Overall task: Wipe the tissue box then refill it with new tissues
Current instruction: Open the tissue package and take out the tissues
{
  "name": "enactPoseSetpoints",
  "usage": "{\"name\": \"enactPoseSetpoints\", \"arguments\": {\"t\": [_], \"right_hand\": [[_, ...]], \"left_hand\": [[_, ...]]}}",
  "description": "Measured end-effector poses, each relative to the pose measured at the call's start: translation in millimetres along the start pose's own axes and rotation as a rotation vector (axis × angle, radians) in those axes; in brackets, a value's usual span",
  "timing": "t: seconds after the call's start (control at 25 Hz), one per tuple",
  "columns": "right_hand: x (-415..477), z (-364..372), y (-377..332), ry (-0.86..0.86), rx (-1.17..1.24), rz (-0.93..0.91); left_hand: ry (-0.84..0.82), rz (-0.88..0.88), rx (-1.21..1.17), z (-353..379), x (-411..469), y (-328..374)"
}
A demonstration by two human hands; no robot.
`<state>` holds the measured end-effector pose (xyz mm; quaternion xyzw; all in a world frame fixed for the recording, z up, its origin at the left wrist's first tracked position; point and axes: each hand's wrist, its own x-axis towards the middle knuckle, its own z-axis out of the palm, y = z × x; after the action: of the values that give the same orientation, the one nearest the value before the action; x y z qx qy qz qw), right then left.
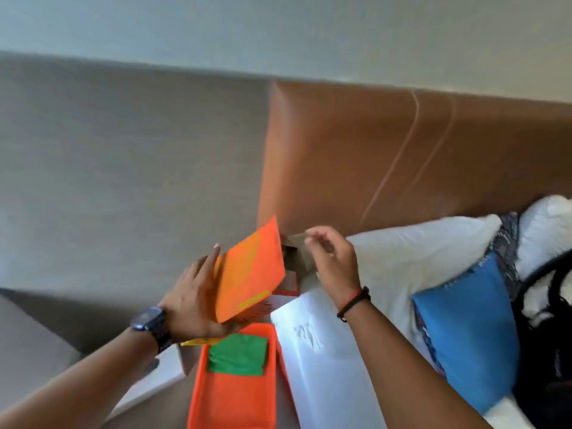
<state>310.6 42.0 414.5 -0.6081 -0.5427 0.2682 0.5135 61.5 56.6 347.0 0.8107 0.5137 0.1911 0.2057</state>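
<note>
Where grey wall leaves open room at far left, left hand [192,297], watch at wrist, grips the tilted orange tissue box [250,270] from its left side, fingers wrapped behind. Orange tray [232,400] below, near edge at frame bottom, holds a green cloth [238,354]. Right hand [332,258], loosely curled, pinches the box's brown end flap [298,243]. White bedding [411,252], then blue pillow [467,329], crowd the right.
</note>
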Motion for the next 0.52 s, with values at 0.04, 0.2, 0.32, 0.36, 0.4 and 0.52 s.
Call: {"name": "enactPoseSetpoints", "arguments": {"t": [0.04,0.2,0.32,0.36,0.4,0.52], "right_hand": [[3.0,14.2,-15.0,-0.108,-0.037,-0.032],[16.3,54.8,-54.4,-0.331,-0.039,-0.031],[30.1,64.7,-68.7,-0.304,0.201,0.143],[32.9,65.1,-72.6,-0.294,0.185,0.167],[33.5,65.2,-76.8,-0.271,0.148,0.177],[27.5,66.4,-95.3,-0.062,0.057,0.203]], "left_hand": [[0.034,-0.027,-0.087,-13.2,-4.1,-9.2],[0.064,0.033,-0.248,-46.2,-11.9,-25.9],[0.058,0.077,-0.3,-65.1,-13.4,-22.8],[0.064,0.085,-0.299,-67.7,-13.2,-20.4],[0.073,0.078,-0.298,-68.1,-14.0,-16.6],[0.215,-0.074,-0.429,-64.6,-14.2,5.1]]}}
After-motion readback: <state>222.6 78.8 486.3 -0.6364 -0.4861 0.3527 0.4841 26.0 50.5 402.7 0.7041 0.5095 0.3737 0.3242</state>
